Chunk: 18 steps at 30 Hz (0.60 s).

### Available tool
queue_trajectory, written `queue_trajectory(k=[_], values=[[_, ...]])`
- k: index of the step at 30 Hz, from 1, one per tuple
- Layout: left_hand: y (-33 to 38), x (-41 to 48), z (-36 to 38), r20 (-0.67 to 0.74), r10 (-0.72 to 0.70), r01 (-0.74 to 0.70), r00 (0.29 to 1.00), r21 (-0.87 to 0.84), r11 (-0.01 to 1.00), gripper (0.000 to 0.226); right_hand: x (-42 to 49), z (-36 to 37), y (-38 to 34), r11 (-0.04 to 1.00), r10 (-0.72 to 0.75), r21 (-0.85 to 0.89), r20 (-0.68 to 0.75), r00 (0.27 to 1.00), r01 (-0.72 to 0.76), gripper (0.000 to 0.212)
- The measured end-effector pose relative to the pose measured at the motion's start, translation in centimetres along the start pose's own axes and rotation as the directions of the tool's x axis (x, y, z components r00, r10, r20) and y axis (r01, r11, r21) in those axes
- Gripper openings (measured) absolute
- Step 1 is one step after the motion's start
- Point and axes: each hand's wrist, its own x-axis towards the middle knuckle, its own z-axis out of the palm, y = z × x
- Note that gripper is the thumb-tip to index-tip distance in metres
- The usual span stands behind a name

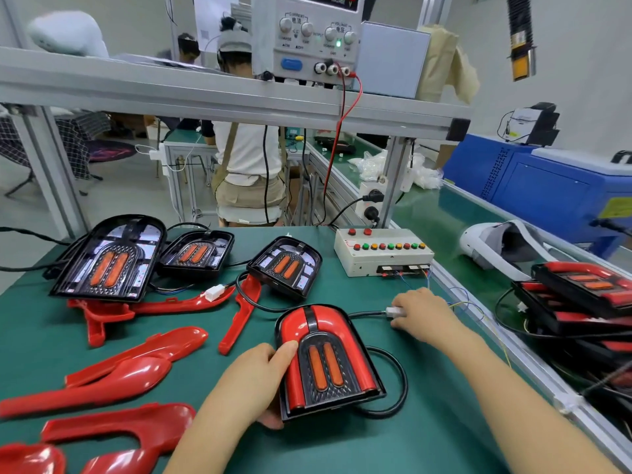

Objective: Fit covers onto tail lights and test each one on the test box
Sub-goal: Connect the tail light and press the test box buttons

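Observation:
A tail light (325, 360) with its red cover fitted lies on the green mat in front of me. My left hand (263, 374) grips its left edge, thumb on the cover. My right hand (422, 314) pinches the white connector (393, 312) at the end of its black cable, just below the white test box (383, 251) with its row of coloured buttons. Three uncovered tail lights (109, 258) (198, 253) (285, 265) sit further back. Loose red covers (136, 367) lie at the left.
A power supply (307, 35) stands on the shelf above, with red and black leads running down. Finished tail lights (581, 295) are stacked on the conveyor at the right, beside a white headset (492, 244). A person sits at the bench behind.

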Motion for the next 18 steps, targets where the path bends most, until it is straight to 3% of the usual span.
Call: queue_trajectory(k=[3,6,9,12,15,18], values=[[0.3,0.2,-0.1,-0.252,0.159,-0.045,0.955,0.407,0.912,0.049,-0.7,0.3,0.6,0.998,0.002,0.069,-0.136,0.991,0.007,0.022],[2.9,0.7,0.4,-0.415,0.438,-0.186,0.797,0.522,0.832,0.036,-1.4,0.1,0.2,0.983,-0.034,0.159,-0.330,0.943,0.091,0.018],[6.6,3.0,2.2,-0.225,0.651,-0.337,0.725,0.708,0.620,0.035,-2.0,0.0,-0.5,0.968,-0.086,0.175,-0.432,0.898,0.177,0.021],[9.7,5.4,4.4,0.086,0.665,-0.473,0.742,0.769,0.429,0.041,-2.8,-0.2,-1.5,0.936,-0.138,0.216,-0.503,0.853,0.279,0.023],[10.8,6.9,5.7,0.249,0.564,-0.559,0.787,0.673,0.484,0.042,-3.6,0.0,-2.2,0.896,-0.173,0.250,-0.566,0.806,0.368,0.029],[10.5,8.2,5.6,0.241,0.529,-0.567,0.813,0.534,0.627,0.032,-3.7,0.2,-1.8,0.901,-0.096,0.328,-0.489,0.867,0.284,0.037]])
